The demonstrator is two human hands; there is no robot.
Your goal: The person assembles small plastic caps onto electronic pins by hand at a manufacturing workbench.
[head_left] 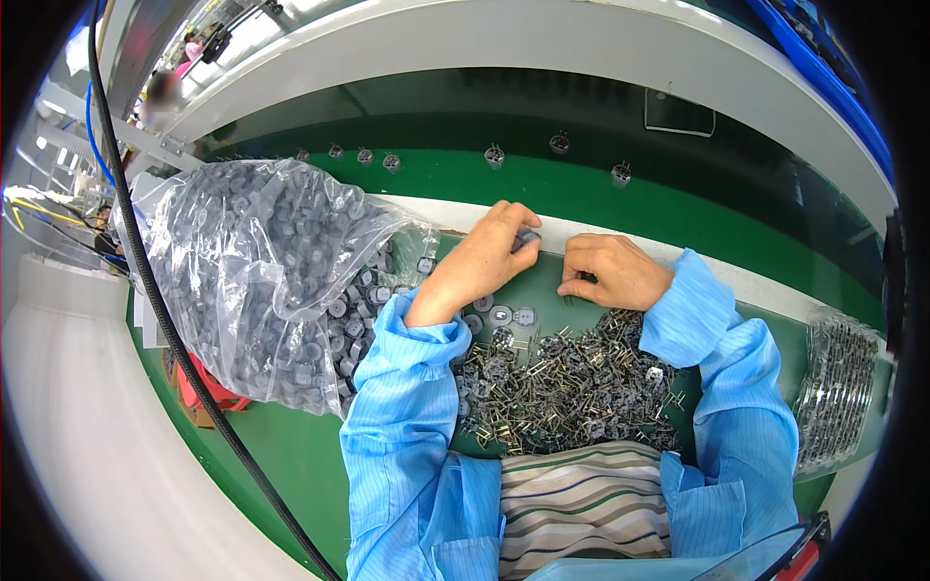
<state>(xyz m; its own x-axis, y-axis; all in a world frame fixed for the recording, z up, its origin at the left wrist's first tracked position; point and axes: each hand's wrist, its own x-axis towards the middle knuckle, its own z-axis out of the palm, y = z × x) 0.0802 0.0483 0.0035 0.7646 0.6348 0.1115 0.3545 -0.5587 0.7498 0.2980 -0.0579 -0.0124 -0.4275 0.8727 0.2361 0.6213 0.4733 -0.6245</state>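
My left hand (489,254) is closed with a small grey plastic cap (526,238) between thumb and fingers. Just to its right, my right hand (618,271) is pinched. Thin metal pins show under its fingertips, so it seems to grip a small pinned component, whose body is hidden by the fingers. The hands are apart from each other. Between my forearms lies a heap of small dark components with brass-coloured pins (572,387). A few loose grey caps (501,315) rest on the green surface by my left wrist.
A large clear plastic bag (262,281) full of grey caps opens toward my left forearm. Beyond a white rail (756,278), several assembled parts stand on a green belt (552,184). Clear packaging with rows of parts (835,392) is at right. A black cable (184,358) crosses the left side.
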